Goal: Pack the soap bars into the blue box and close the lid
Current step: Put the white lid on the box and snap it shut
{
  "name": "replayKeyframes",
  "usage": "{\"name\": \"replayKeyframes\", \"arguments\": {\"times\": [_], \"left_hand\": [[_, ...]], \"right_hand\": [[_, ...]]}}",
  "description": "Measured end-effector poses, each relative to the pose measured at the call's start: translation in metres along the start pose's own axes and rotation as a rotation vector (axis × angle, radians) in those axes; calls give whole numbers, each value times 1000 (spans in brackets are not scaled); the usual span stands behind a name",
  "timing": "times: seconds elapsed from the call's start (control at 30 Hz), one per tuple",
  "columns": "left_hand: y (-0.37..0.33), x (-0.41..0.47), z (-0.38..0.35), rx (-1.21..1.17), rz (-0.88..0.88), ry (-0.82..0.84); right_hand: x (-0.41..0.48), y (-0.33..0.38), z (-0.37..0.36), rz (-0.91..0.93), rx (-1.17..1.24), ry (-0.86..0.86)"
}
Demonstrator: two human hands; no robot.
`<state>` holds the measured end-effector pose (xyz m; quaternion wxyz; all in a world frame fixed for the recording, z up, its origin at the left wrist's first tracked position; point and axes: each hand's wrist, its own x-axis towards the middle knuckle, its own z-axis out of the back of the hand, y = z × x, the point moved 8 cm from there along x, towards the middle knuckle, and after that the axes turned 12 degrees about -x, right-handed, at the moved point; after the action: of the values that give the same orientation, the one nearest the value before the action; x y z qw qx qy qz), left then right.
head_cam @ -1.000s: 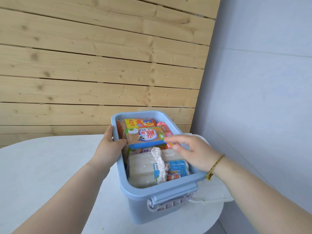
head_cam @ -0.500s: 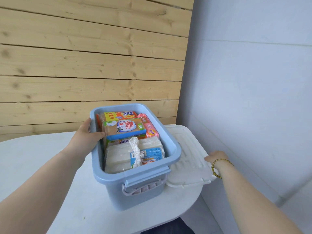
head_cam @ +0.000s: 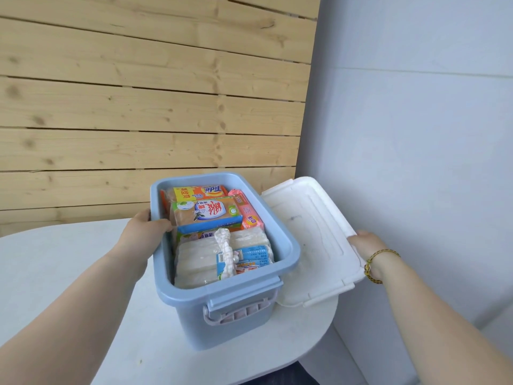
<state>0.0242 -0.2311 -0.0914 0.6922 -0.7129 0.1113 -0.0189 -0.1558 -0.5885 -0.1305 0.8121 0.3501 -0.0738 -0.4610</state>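
The box sits on the counter, full of soap; the left hand grips its 9 o'clock rim. At 3 o'clock the right hand holds the tilted lid, which could snag on the heaped soap or slip off the counter's edge

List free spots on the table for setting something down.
Bare: the table left of the blue box, past the left hand, and the strip in front. Crowded: right side, where the right hand tilts the white lid.
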Motion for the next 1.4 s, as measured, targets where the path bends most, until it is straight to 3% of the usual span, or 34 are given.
{"name": "replayKeyframes", "arguments": {"times": [0.3, 0.5, 0.63, 0.77, 0.87, 1.0, 1.17, 1.27, 1.33, 1.4], "left_hand": [[-2, -15, 15, -187, -53, -137], [9, -42, 53, -419, -154, -423], [20, -67, 74, -521, -169, -608], [24, -87, 80, -555, -209, -585], [22, -92, 97, -554, -205, -551], [0, -72, 154, -377, -155, -584], [-37, -24, 186, -148, -103, -428], [-36, -4, 189, -50, 13, -336], [-35, 3, 185, -16, 36, -285], [-32, 5, 180, 3, 42, -255]], "right_hand": [[-66, 92, 48, 295, 37, -332], [-102, 153, 20, 540, -29, -385], [-137, 200, -10, 732, -302, -505], [-203, 239, -36, 1030, -522, -732], [-254, 247, -48, 1284, -506, -896], [-285, 237, -74, 1397, -548, -892], [-305, 226, -94, 1433, -539, -863], [-310, 221, -111, 1463, -555, -758], [-303, 220, -118, 1422, -529, -623], [-303, 217, -124, 1392, -527, -597]]}}
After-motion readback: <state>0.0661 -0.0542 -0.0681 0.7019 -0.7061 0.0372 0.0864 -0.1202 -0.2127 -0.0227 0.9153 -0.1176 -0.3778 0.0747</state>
